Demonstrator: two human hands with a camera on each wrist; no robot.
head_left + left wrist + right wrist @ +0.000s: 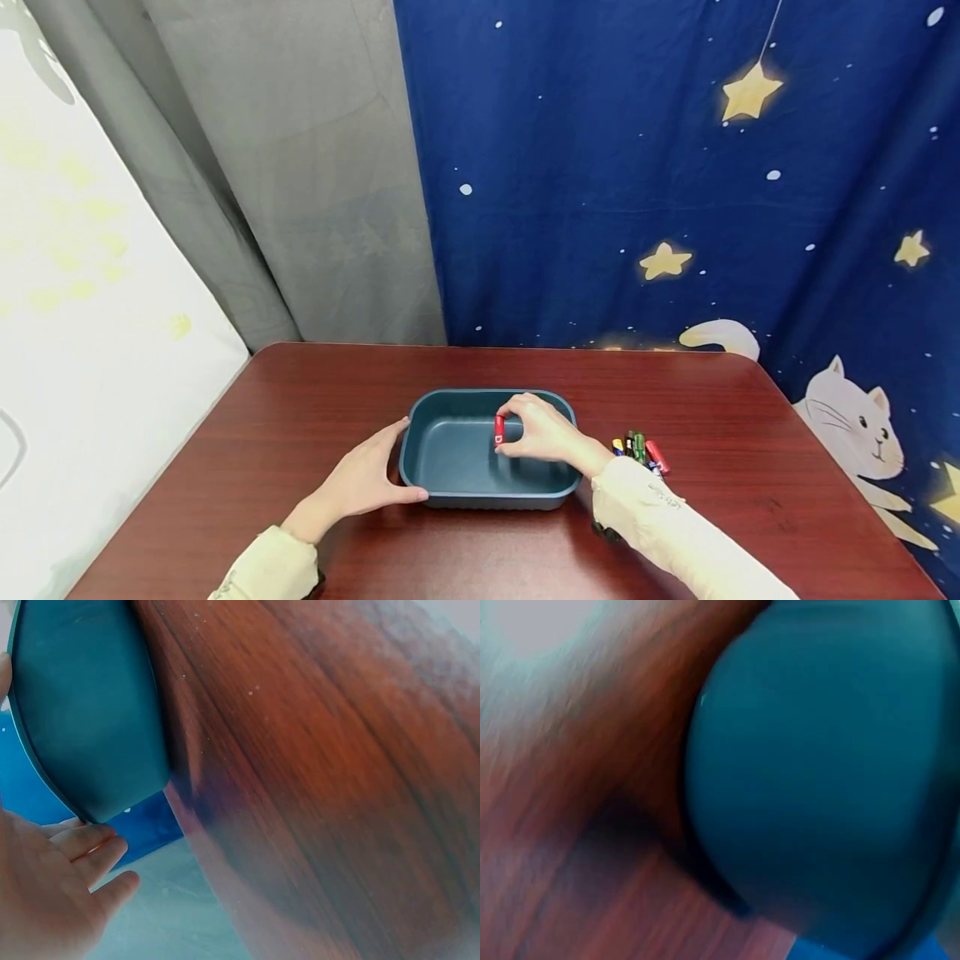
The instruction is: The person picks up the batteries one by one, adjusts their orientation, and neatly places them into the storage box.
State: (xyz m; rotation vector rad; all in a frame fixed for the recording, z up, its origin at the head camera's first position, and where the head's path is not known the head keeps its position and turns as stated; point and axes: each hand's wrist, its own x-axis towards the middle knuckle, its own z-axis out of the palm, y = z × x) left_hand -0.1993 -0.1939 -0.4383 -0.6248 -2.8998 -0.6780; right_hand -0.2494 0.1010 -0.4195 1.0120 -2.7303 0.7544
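Observation:
A dark teal plastic basin [457,467] with rounded corners stands on the table. Over its inside, my right hand [543,429] pinches a small red battery [498,429] upright between thumb and fingers. My left hand [367,472] spreads along the basin's left end, thumb at the near corner and fingertips at the far part of the rim. In the left wrist view its fingers [94,844] lie loosely against the basin's outer wall [90,697]. The right wrist view is blurred and shows the basin wall [817,765], with the right hand out of sight.
Beside the right forearm lies a small group of batteries, among them a green one [639,447] and a red one [657,457]; the sleeve partly covers the group. The reddish-brown table [337,375] ends at a blue star-patterned curtain [562,208] and a grey one [315,183].

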